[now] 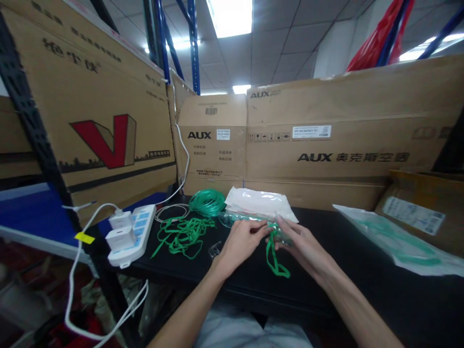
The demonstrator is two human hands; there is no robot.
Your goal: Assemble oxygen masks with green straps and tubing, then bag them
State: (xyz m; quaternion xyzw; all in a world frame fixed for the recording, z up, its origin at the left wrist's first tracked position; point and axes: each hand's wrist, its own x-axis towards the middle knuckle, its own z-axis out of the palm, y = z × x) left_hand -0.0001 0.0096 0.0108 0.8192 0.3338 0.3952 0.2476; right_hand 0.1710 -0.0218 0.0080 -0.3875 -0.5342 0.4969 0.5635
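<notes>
Left hand and right hand pinch the green ribbon, fingers nearly closed; uneven pull could tangle its hanging near loop.

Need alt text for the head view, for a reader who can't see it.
Two bare hands, left and right, hold a looped green strap and clear plastic over a black table. Left of them lie a tangled green strap, coiled green tubing and a white power strip; large cardboard boxes stand behind.
</notes>
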